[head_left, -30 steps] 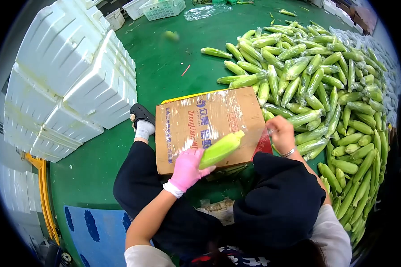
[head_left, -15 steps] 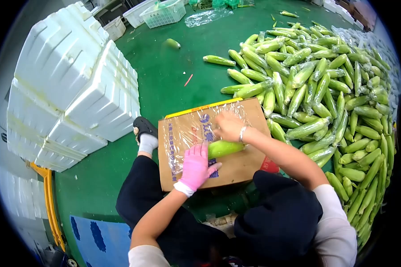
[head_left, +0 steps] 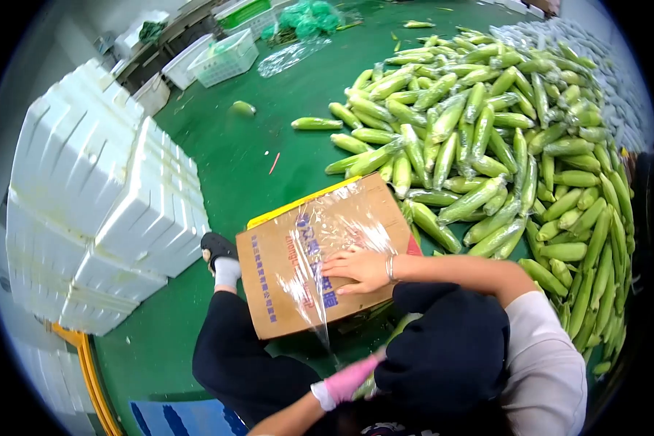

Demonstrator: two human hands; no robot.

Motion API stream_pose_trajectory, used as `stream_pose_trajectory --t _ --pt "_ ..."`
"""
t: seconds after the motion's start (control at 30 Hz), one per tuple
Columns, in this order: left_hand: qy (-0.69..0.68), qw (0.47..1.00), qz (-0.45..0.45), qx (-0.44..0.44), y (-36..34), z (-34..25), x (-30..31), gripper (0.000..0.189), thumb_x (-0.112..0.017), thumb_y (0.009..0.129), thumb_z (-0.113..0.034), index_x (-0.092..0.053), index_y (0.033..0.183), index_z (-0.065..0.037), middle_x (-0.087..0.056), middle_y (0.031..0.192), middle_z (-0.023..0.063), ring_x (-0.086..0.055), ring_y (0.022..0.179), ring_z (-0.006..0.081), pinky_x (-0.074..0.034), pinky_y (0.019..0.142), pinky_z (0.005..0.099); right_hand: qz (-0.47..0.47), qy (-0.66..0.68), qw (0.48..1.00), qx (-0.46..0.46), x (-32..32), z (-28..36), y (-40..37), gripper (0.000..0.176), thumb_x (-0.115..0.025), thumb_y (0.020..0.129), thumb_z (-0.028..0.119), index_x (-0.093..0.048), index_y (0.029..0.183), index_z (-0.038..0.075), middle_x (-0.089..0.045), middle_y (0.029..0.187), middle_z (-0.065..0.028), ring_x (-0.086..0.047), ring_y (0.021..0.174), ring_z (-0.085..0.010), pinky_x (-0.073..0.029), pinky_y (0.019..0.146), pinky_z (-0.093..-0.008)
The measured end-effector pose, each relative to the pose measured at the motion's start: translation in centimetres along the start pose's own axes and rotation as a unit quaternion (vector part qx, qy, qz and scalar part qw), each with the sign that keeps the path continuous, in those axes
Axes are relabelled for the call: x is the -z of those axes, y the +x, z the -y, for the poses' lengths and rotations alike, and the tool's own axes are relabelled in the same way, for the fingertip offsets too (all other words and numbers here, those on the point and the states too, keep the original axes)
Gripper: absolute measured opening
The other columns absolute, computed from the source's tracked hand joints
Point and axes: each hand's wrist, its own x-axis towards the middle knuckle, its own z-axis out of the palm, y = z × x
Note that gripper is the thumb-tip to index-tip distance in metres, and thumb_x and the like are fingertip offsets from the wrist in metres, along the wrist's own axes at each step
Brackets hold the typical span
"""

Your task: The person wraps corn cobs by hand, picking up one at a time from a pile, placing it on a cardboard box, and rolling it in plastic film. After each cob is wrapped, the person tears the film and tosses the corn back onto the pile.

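Note:
My left hand [head_left: 352, 378], in a pink glove, is low beside my right knee, blurred by motion. It is closed round a green ear of corn [head_left: 403, 327], partly hidden by the glove and my dark trouser leg. My bare right hand [head_left: 360, 269], with a bracelet at the wrist, lies flat with fingers stretched out on a cardboard box [head_left: 269, 254]. Clear plastic film [head_left: 298, 269] covers part of the box top and trails over its near edge towards my left hand. A yellow strip [head_left: 298, 203] runs along the far edge.
A large heap of corn ears [head_left: 479, 131], many film-wrapped, spreads across the floor at the right. White foam boxes [head_left: 102, 196] are stacked at the left. White crates [head_left: 225, 58] and green netting [head_left: 305, 20] stand at the back. A blue sheet [head_left: 185, 418] lies at lower left.
The corn ear has left the box top. My left hand has moved down towards my right knee with it. My right hand has come nearer and now rests flat; the view has shifted.

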Motion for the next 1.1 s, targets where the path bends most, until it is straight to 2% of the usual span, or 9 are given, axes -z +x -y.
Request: stream_pose_trajectory --t 0.03,0.13,0.27,0.4,0.53,0.67,0.87,0.93,1.1 --pt "-0.099 0.994 0.019 0.037 0.9 3.7 -0.3 0.049 -0.044 0.100 -0.055 -0.059 0.118 -0.011 -0.064 0.076 0.0011 -0.056 0.053 0.0094 -0.042 0.042 0.0230 -0.008 -0.002 1.000 -0.009 -0.5 0.2 -0.8 0.053 -0.052 0.098 0.038 -0.048 0.138 0.004 -0.046 0.147 -0.0137 -0.041 0.136 -0.0307 -0.030 0.111 -0.0475" --pt "-0.056 0.985 -0.013 0.163 -0.5 8.5 1.5 0.043 -0.052 0.099 -0.046 -0.062 0.113 -0.006 -0.066 0.084 0.0059 -0.062 0.068 0.0134 -0.050 0.055 0.0250 -0.207 0.166 0.964 -0.029 -2.2 1.6 -3.9 0.029 -0.060 0.094 0.027 -0.061 0.117 0.008 -0.061 0.118 -0.0141 -0.054 0.115 -0.0334 -0.041 0.099 -0.0444" --pt "0.294 0.920 -0.254 -0.053 -2.2 1.3 0.8 0.041 -0.071 0.088 -0.037 -0.067 0.105 0.001 -0.070 0.099 0.0095 -0.065 0.086 0.0149 -0.053 0.077 0.0328 -0.144 0.290 0.935 -0.147 -3.3 6.5 -11.4 0.020 -0.063 0.095 0.021 -0.065 0.107 0.006 -0.066 0.102 -0.0110 -0.062 0.100 -0.0256 -0.048 0.089 -0.0371" --pt "0.418 0.750 -0.374 -0.351 -2.0 -11.3 -2.8 0.029 -0.076 0.082 -0.020 -0.066 0.099 0.001 -0.068 0.098 0.0105 -0.063 0.094 0.0177 -0.050 0.081 0.0332 -0.353 0.496 0.652 -0.452 -1.0 7.1 -13.4 0.035 -0.068 0.090 0.044 -0.069 0.102 0.011 -0.063 0.082 0.0000 -0.055 0.060 -0.0115 -0.045 0.053 -0.0256" --pt "0.201 0.582 -0.592 -0.520 7.6 -18.8 -4.5 0.029 -0.070 0.085 -0.013 -0.063 0.109 0.001 -0.064 0.111 0.0134 -0.058 0.107 0.0212 -0.044 0.094 0.0327 -0.231 0.415 0.599 -0.645 -7.0 -0.7 -11.5 0.072 -0.059 0.084 0.070 -0.071 0.106 0.003 -0.070 0.086 -0.0115 -0.066 0.064 -0.0164 -0.050 0.054 -0.0324" --pt "0.168 0.814 -0.235 -0.504 20.0 -26.8 -5.7 0.057 -0.064 0.091 -0.013 -0.042 0.140 0.006 -0.060 0.122 0.0133 -0.055 0.114 0.0216 -0.043 0.098 0.0341 -0.494 0.645 0.360 -0.458 6.1 -0.9 -12.2 0.073 -0.043 0.086 0.079 -0.054 0.067 0.009 -0.049 0.055 -0.0037 -0.043 0.040 -0.0162 -0.029 0.036 -0.0317" --pt "0.197 0.845 -0.185 -0.462 17.0 -29.7 -4.2 0.051 -0.059 0.096 -0.017 -0.042 0.137 0.009 -0.061 0.120 0.0203 -0.062 0.106 0.0235 -0.049 0.094 0.0324 -0.655 0.168 0.627 -0.387 13.0 -14.1 -28.1 0.061 -0.066 0.091 0.035 -0.047 0.138 0.002 -0.068 0.095 -0.0122 -0.064 0.076 -0.0189 -0.056 0.070 -0.0322" --pt "0.241 0.822 -0.262 -0.445 11.5 -26.9 -2.2 0.042 -0.058 0.096 -0.013 -0.049 0.131 0.008 -0.061 0.117 0.0174 -0.062 0.105 0.0228 -0.049 0.094 0.0326 -0.638 0.098 0.567 -0.512 12.0 -5.6 -34.6 0.059 -0.068 0.088 0.029 -0.048 0.136 0.001 -0.063 0.117 -0.0179 -0.061 0.105 -0.0296 -0.049 0.097 -0.0406" --pt "0.293 0.728 -0.525 -0.328 -0.1 -15.8 8.2 0.031 -0.064 0.089 -0.007 -0.058 0.118 0.004 -0.065 0.102 0.0095 -0.060 0.091 0.0151 -0.049 0.083 0.0275 -0.145 -0.092 0.597 -0.784 -4.2 13.5 -46.6 0.086 -0.081 0.075 0.035 -0.040 0.138 -0.006 -0.053 0.126 -0.0278 -0.051 0.115 -0.0430 -0.043 0.098 -0.0475"
